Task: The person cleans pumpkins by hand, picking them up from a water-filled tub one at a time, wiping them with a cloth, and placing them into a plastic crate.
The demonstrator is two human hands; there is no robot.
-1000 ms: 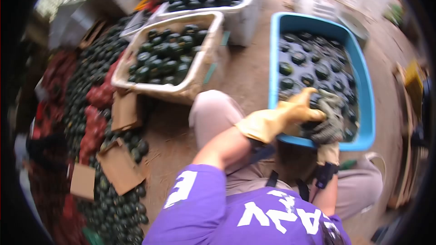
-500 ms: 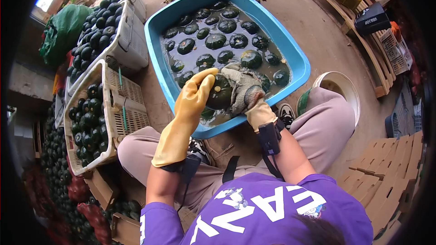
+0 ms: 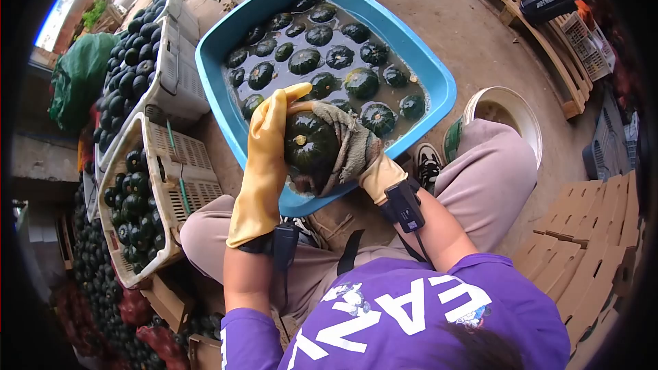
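While the left hand (image 3: 269,138) and the right hand (image 3: 377,170) together clasp one dark green squash (image 3: 310,149), it sits over the 6 o'clock side of a water-filled blue tub (image 3: 441,89), pale stem scar facing the viewer. The left hand, in a yellow rubber glove (image 3: 255,195), curls along the squash's 9 o'clock flank, fingertips toward 12; the right, largely covered by a grey cloth (image 3: 351,142), presses at 3. How firmly the covered fingers grip cannot be told. Other squashes (image 3: 304,62) float between 11 and 2 o'clock. From the held squash, a white crate (image 3: 195,157) stands between 8 and 9, a pale bucket (image 3: 505,101) near 3. Possible faults: the glossy, apparently wet rind could slip off smooth rubber under uneven pressure, striking the rim or a floating neighbour; a shifting cloth fold could likewise loosen the right-side hold.
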